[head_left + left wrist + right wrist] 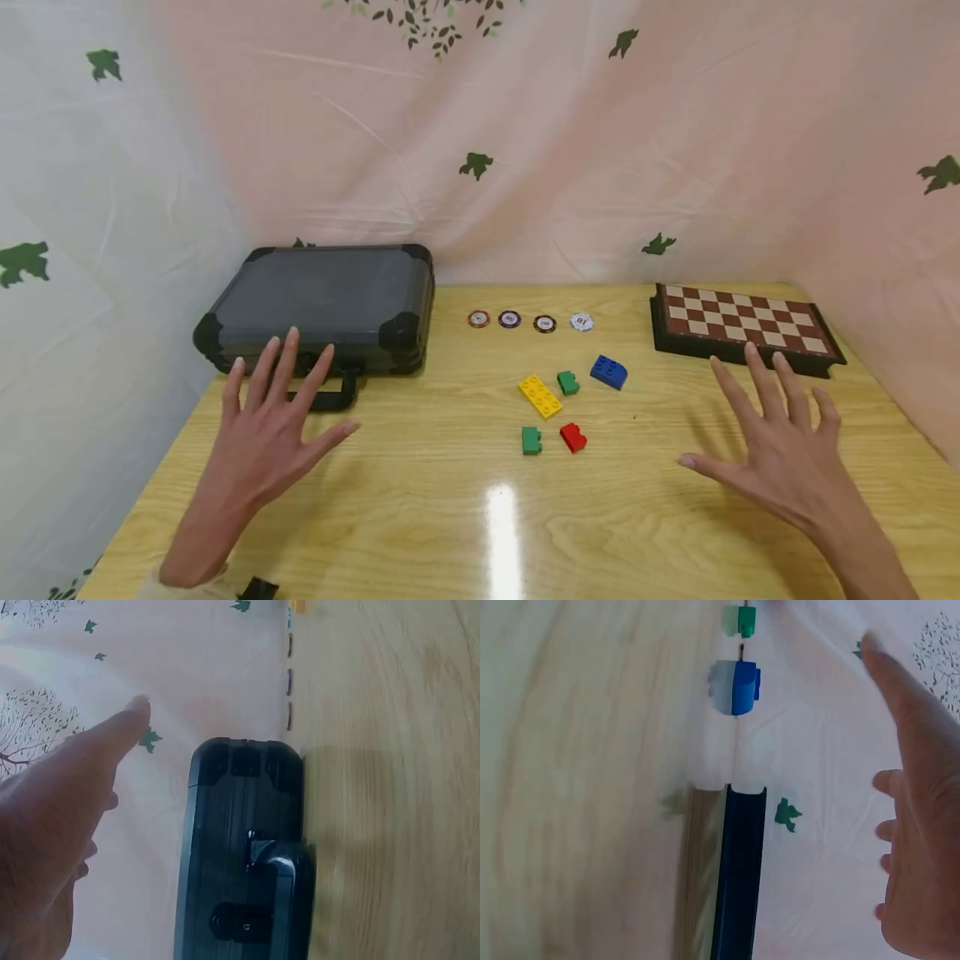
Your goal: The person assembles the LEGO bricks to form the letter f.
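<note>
My left hand is held with fingers spread in front of a dark grey hard case, its fingertips overlapping the case's front in the head view. The case lies flat, its black handle and a latch facing me. On the right, my other hand has its fingers spread too, just in front of a folded chessboard box with brown and cream squares. Neither hand holds anything. Between them lie toy building bricks: yellow, blue, red and two green ones, one nearer, one farther.
A row of poker chips lies behind the bricks: red, purple, black and light blue. The wooden table meets a pale leaf-print cloth at its back and sides.
</note>
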`<action>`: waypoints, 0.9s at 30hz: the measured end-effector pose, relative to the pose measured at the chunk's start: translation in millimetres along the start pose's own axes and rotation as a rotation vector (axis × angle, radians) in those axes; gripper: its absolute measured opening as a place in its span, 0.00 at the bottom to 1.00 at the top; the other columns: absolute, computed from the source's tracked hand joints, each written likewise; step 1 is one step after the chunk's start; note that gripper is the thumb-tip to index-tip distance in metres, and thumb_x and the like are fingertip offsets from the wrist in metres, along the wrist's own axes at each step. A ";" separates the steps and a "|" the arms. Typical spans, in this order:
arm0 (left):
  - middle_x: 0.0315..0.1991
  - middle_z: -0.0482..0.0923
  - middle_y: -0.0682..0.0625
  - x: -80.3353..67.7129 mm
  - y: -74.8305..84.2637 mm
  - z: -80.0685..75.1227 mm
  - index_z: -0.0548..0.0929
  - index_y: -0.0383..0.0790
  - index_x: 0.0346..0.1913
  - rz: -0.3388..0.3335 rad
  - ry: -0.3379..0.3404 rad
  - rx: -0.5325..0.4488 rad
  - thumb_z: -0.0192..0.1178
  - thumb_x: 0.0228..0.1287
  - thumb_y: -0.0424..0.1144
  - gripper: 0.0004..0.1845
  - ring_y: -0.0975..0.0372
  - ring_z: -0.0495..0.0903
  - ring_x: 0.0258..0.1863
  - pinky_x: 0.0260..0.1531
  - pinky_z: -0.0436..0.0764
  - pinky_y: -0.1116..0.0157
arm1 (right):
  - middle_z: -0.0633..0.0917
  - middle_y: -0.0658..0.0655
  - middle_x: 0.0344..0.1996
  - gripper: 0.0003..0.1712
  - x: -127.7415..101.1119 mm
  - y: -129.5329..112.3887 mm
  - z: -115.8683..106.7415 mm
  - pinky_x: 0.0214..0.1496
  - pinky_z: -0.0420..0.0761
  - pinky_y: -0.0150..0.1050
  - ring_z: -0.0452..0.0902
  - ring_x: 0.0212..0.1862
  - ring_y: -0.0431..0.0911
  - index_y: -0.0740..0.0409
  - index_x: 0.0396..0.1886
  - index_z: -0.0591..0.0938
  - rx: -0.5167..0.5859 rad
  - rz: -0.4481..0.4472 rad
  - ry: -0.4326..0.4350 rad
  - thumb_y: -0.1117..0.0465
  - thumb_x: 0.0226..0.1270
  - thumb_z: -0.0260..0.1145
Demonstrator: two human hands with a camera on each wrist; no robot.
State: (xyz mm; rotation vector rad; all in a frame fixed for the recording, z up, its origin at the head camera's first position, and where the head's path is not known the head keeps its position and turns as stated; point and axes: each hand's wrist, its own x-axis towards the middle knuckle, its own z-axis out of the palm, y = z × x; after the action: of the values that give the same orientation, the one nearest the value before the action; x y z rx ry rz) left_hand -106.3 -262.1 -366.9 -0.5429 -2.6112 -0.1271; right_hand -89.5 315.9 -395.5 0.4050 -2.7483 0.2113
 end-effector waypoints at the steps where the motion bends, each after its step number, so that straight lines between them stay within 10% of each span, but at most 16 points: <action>1: 0.83 0.41 0.40 1.3 1.6 1.2 0.59 0.50 0.82 0.009 0.001 -0.013 0.30 0.69 0.80 0.51 0.45 0.42 0.81 0.73 0.38 0.39 | 0.40 0.61 0.83 0.70 0.1 -1.7 0.9 0.67 0.38 0.76 0.31 0.81 0.62 0.42 0.86 0.46 0.012 0.010 -0.021 0.23 0.53 0.69; 13: 0.70 0.69 0.39 28.5 45.6 48.5 0.76 0.38 0.69 0.087 -0.050 -0.426 0.68 0.70 0.47 0.30 0.42 0.68 0.66 0.60 0.66 0.36 | 0.73 0.68 0.68 0.42 14.4 -38.6 19.6 0.61 0.64 0.72 0.66 0.66 0.69 0.59 0.74 0.71 0.275 -0.067 -0.271 0.41 0.70 0.70; 27: 0.62 0.76 0.46 52.1 102.9 88.6 0.80 0.38 0.64 0.130 -0.257 -0.705 0.66 0.72 0.46 0.24 0.52 0.73 0.63 0.63 0.71 0.47 | 0.78 0.55 0.64 0.28 28.8 -65.3 58.6 0.62 0.73 0.62 0.71 0.65 0.55 0.54 0.68 0.79 0.505 -0.144 -0.280 0.49 0.73 0.70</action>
State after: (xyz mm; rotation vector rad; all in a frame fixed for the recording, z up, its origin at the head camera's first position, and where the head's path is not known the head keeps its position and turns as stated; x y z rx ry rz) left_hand -145.4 -133.2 -421.8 -1.0167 -2.7202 -1.0170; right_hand -114.4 235.3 -433.1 0.8134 -2.8936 0.8789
